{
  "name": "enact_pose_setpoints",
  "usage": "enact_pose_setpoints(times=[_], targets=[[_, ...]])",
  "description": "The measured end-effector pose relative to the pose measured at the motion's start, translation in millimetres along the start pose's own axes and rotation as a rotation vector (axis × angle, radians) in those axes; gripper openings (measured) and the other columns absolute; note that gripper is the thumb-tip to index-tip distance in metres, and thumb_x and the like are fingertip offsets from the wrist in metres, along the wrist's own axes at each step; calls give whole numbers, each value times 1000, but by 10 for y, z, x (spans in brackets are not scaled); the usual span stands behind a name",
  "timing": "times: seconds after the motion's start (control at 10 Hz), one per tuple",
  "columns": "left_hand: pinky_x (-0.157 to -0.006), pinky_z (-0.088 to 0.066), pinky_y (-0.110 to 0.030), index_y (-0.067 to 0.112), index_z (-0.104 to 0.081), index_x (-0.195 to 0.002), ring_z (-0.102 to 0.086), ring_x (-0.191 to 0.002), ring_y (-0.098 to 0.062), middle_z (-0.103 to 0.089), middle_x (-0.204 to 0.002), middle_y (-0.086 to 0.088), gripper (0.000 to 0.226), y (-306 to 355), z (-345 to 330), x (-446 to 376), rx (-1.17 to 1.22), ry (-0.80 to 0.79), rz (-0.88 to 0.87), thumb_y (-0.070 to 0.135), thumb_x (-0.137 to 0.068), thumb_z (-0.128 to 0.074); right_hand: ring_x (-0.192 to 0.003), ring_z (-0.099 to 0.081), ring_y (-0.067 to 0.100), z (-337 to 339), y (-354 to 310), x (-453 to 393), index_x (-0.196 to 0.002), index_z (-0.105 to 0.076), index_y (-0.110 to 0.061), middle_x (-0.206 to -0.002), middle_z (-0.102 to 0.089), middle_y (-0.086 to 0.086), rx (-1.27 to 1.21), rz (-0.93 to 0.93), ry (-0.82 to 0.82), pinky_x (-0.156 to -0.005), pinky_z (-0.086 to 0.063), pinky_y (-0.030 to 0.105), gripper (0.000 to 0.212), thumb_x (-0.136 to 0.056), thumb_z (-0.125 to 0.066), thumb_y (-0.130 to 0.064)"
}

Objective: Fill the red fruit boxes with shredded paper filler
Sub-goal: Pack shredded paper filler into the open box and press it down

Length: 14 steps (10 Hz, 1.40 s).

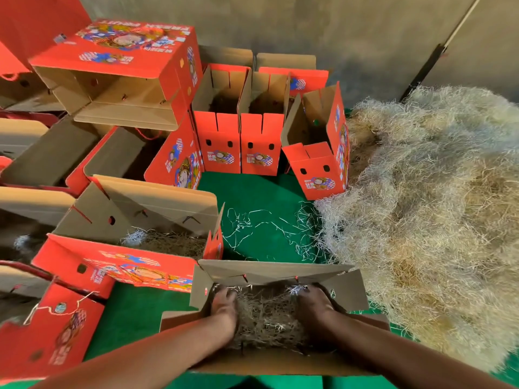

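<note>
Both hands, left (224,307) and right (314,304), press down into the shredded paper filler (264,315) inside the nearest open fruit box (276,272); whether each grip clamps strands I cannot tell. More filler is heaped (421,206) on the green worktop (252,192) at right.

One head-worn wide-angle camera looks forward and steeply down from above. Both forearms enter from the bottom edge, close to the lens. The green worktop (261,192) fills the middle, and a grey wall (323,26) closes the top, bent by lens distortion.
</note>
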<state>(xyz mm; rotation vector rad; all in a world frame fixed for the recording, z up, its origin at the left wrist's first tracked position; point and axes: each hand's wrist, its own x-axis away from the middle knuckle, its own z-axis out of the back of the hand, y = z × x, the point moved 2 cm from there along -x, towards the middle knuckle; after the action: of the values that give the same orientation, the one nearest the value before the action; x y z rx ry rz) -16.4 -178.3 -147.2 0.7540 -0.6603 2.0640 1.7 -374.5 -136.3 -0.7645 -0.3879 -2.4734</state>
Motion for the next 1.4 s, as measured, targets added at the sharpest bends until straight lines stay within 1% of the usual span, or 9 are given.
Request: enact_pose_setpoints(times=[0.1, 0.2, 0.5, 0.6, 0.7, 0.8, 1.0, 1.2, 1.4], targets=[[-120, -14, -56, 16, -38, -153, -9, -151, -36, -14, -166, -11, 56, -102, 49, 33, 126, -55, 254, 26, -100, -56, -116, -58, 30, 226, -15, -20, -125, -62, -7, -127, -61, 15, 71, 168, 57, -94, -49, 37, 34, -100, -54, -29], [-100, -44, -51, 4, -66, -124, -50, -126, -41, -54, -137, -22, 32, -108, 188, 69, 437, 23, 308, 9, -94, -58, -125, -48, 33, 411, -206, -4, -133, -54, -11, -141, -49, 18, 273, 460, 121, -94, -46, 41, 37, -103, -47, -30], [-99, -49, -49, 9, -46, -145, -46, -134, -40, -45, -148, -18, 60, -164, -4, 95, 379, -194, 204, 24, -91, -68, -154, -6, 28, 99, -453, -130, -157, -22, -29, -167, -10, 2, 570, 662, 184, -123, -17, 48, 49, -109, -27, -38], [-82, -51, -51, 7, -42, -148, -41, -137, -42, -38, -153, -18, 56, -84, -143, 130, 324, -150, 282, 24, -98, -59, -152, -15, 24, 40, -310, -277, -156, -25, -20, -165, -18, 5, 761, 604, 72, -116, -31, 35, 49, -109, -29, -32], [-107, -33, -63, 13, -40, -151, -25, -147, -40, -31, -160, -14, 50, -26, -246, 57, -35, -224, 217, 28, -104, -47, -115, -56, 17, 34, -238, -319, -137, -54, -14, -129, -57, 9, 634, 407, -9, -62, -23, 14, 44, -102, -45, -38], [-120, -13, -60, 23, -37, -153, -15, -152, -33, -26, -163, -6, 58, 31, -257, 56, -333, -319, -89, 50, -102, -45, -103, -62, 16, -2, -317, -293, -124, -61, -18, -120, -63, 3, 797, 502, -104, -57, -33, 19, 32, -103, -47, -37], [-125, -4, -40, 7, -22, -157, -10, -153, -29, -15, -165, -15, 62, -94, -140, 137, -194, -324, -67, 41, -107, -34, -101, -66, 34, 99, -290, -199, -141, -44, -11, -141, -47, 21, 348, 299, -61, -47, -35, 30, 44, -102, -53, -29], [-122, -10, -52, 11, -35, -153, -15, -152, -31, -26, -162, -15, 61, -88, 68, 217, -188, -332, -91, 47, -104, -39, -134, -48, 31, -18, -79, -158, -135, -60, -17, -144, -53, 9, 337, 32, -214, -99, -46, 39, 37, -103, -50, -33], [-119, -24, -49, 3, -50, -141, -34, -143, -36, -43, -151, -22, 56, -152, 174, 249, 287, -318, 186, 31, -94, -65, -121, -56, 38, 164, -80, -228, -133, -57, -10, -137, -55, 18, 144, 213, -110, -97, -51, 47, 38, -99, -56, -29]])
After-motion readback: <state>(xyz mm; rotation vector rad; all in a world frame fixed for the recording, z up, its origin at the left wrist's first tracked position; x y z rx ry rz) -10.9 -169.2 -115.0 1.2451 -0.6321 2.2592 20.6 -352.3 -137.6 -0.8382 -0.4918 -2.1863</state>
